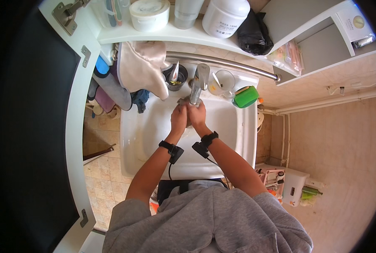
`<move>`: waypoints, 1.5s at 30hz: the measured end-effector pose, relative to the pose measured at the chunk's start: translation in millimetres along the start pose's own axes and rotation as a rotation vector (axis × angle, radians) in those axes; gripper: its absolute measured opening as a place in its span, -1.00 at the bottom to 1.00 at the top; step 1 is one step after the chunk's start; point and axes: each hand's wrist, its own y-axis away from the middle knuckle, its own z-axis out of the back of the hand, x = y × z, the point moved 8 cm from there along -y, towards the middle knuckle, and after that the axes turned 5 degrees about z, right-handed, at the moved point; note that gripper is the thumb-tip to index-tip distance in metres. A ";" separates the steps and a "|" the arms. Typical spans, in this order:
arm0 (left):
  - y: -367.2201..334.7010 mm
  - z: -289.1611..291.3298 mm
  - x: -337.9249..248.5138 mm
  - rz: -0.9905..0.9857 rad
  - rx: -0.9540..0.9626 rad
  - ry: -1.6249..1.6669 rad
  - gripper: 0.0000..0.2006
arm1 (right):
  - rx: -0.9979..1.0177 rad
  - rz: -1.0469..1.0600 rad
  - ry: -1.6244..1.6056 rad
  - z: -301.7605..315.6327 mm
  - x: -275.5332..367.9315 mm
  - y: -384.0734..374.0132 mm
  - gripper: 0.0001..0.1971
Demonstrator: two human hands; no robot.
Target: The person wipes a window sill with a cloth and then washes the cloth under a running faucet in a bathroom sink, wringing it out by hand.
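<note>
Grey top (213,213) foremost, left hand (179,118) and right hand (197,114) curl their fingers closed around a dark, half-hidden item (189,122) beneath the tap (200,78), over the sink (148,128), rinsing seemingly under way and unfinished

The dark item (189,121) between the fingers (182,109) is mostly hidden, its kind unclear.

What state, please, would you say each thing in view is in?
Left hand: curled round a dark item
Right hand: likewise, beside the left
Dark item: gripped, mostly hidden
Faucet: above hands, flow unclear
Cabinet door: open
Dark cup: upright, holding a tube
Clear mug: upright, holding a white stick
Beige cloth: hanging, creased
Black bag: crumpled
</note>
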 end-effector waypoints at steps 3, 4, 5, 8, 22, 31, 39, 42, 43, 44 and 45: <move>-8.9 27.5 26.2 0.069 -0.072 0.157 -0.38 | 0.124 -0.083 0.309 -23.0 27.2 5.2 -0.44; -4.3 20.1 21.5 0.144 0.039 0.247 -0.31 | 0.161 -0.130 0.460 -18.4 27.4 1.3 -0.40; 0.5 16.3 10.5 0.145 0.056 0.247 -0.31 | 0.145 -0.134 0.465 -12.1 31.3 -2.7 -0.40; 2.3 21.3 23.2 0.279 0.166 0.502 -0.29 | 0.175 -0.205 0.430 -23.9 35.8 2.3 -0.23; 6.8 15.7 -16.0 0.279 0.138 0.532 -0.35 | 0.246 -0.030 0.539 -30.1 -6.4 -30.7 -0.47; 8.2 -17.8 -47.1 0.019 0.069 -0.118 -0.49 | 0.012 -0.102 0.105 27.1 -22.7 -21.4 -0.43; -21.2 -23.4 -35.8 -0.151 0.065 -0.186 -0.54 | -0.032 -0.066 0.210 34.4 -15.4 -20.6 -0.44; -21.1 -17.3 -50.3 -0.265 0.154 -0.007 -0.52 | 0.368 -0.093 -0.351 15.4 -15.1 -6.1 -0.42; -25.5 -12.5 -46.3 -0.273 0.149 -0.003 -0.52 | 0.373 -0.084 -0.350 16.0 -12.7 -1.9 -0.42; -32.9 -10.2 -24.6 -0.048 0.172 0.102 -0.49 | 0.329 -0.194 -0.420 18.6 -18.8 4.6 -0.42; -35.8 -8.3 4.8 0.181 0.193 0.207 -0.46 | 0.287 -0.307 -0.488 19.8 -23.1 14.3 -0.41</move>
